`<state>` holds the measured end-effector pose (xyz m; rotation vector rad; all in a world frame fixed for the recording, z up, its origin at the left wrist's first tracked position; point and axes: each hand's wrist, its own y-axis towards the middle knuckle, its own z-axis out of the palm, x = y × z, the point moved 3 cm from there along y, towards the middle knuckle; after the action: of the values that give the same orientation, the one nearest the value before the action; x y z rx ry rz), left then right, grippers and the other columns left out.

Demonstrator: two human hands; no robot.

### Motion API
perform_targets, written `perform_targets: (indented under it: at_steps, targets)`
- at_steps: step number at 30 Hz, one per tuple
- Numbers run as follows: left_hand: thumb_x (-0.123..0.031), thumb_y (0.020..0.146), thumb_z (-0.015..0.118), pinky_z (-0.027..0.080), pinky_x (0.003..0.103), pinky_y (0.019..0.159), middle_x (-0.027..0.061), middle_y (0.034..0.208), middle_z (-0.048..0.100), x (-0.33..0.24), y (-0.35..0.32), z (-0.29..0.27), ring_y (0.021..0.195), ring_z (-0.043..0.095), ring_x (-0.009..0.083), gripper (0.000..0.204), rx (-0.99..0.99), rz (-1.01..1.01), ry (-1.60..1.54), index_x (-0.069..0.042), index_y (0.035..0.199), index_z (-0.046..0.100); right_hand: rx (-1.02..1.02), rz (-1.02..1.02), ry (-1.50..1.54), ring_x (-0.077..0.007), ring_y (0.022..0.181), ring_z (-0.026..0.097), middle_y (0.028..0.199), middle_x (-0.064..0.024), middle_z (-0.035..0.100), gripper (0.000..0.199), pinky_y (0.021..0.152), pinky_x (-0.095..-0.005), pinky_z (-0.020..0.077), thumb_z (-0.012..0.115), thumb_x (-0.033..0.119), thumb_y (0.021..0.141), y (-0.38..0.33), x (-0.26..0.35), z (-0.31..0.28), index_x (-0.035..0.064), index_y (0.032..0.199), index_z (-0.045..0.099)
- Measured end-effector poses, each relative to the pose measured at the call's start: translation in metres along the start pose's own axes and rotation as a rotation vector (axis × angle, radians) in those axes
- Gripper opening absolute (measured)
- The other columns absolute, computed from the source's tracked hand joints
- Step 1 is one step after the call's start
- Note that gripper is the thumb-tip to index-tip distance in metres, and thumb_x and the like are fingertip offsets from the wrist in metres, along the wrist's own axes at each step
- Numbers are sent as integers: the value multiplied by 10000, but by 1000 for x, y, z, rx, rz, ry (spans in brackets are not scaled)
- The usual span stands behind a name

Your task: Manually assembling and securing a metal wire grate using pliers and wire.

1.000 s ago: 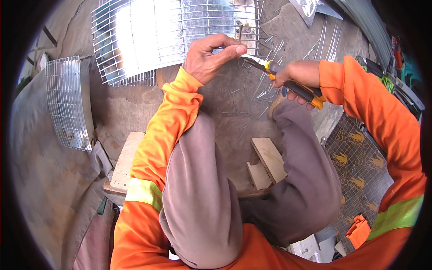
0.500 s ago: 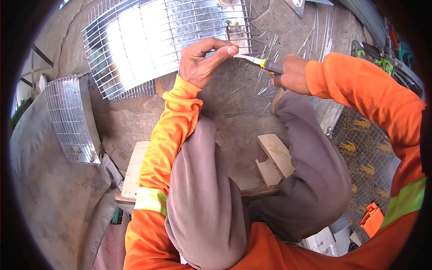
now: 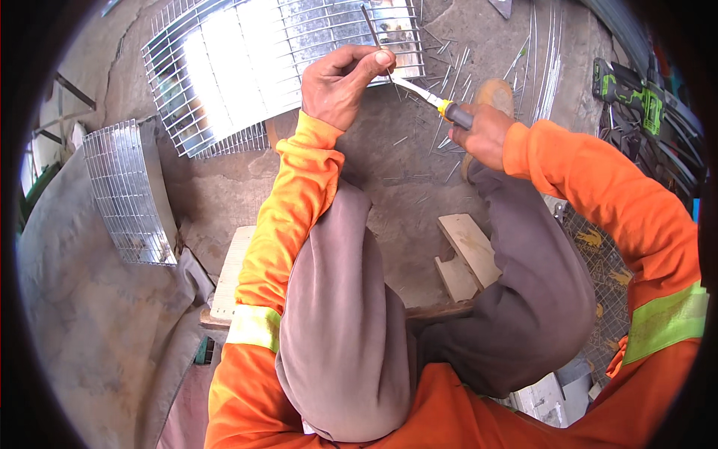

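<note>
My left hand (image 3: 335,84) is closed in a pinch on a thin dark rod (image 3: 369,26) that slants up past the thumb. Wrapped in the fingers of my right hand (image 3: 485,136) is a hand tool (image 3: 458,114) with a grey-and-yellow handle and a long, pale, slightly bent metal end; its exact kind is unclear. The tool's tip meets the rod just below my left thumb. Beyond my left hand lies a wire mesh panel (image 3: 155,66) with a shiny metal sheet (image 3: 232,67) under or within it.
Cut wire pieces (image 3: 449,75) litter the concrete floor. A smaller curved mesh piece (image 3: 127,191) stands at left on a grey cloth (image 3: 90,314). A green-and-black power drill (image 3: 630,96) lies far right. Between my legs is a notched wooden piece (image 3: 469,254).
The rod stands out longer above my left fingers and leans more to the left. The tool's metal end has turned slightly and slopes more steeply. The whole view has shifted a little.
</note>
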<state>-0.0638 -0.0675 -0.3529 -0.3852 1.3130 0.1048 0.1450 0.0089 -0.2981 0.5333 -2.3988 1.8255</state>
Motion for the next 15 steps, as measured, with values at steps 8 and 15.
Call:
perform_targets:
  at_steps: [8,15]
  targets:
    - [-208,931,684,543,294,820,101,865,711,-5,6,2,833,677,172,262,-52,-33,-32,52,962,703,-235,-8,93,-348,726,600,745,-160,606,259,709,-440,450,579,274,933,4,-11,24,41,1047,599]
    - [-265,905,715,542,286,812,95,846,715,-8,8,5,832,679,163,315,-99,-102,-62,45,961,709,-258,13,145,-431,801,638,811,-207,650,234,732,-477,480,580,264,916,9,-12,35,82,1059,613]
